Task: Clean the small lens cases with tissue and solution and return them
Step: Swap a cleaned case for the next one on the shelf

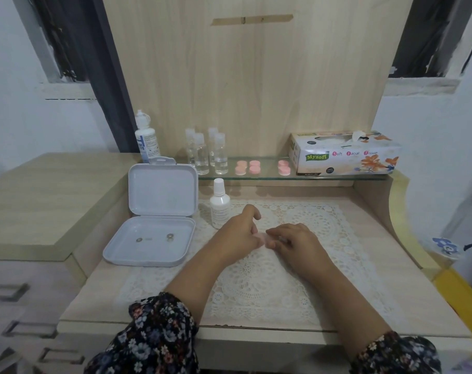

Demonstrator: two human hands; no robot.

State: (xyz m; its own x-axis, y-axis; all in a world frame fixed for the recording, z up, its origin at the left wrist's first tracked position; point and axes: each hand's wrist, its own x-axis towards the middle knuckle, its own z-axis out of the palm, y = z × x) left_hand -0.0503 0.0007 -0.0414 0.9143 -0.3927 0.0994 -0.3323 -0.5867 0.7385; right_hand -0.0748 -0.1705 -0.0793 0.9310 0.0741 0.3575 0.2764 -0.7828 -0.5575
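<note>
Pink lens case (264,237) pinched between left hand (238,233) and right hand (291,238) (fingers curled), over lace mat (256,287).

Soft, even indoor light; faint shadows, edges bowed by wide-angle distortion.

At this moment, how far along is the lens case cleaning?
Done: cannot tell; six pink lens cases sit on the glass shelf. In hand: left hand and right hand hold a small pink case over the lace mat. Left: no tissue pulled from the tissue box; solution bottle capped.
</note>
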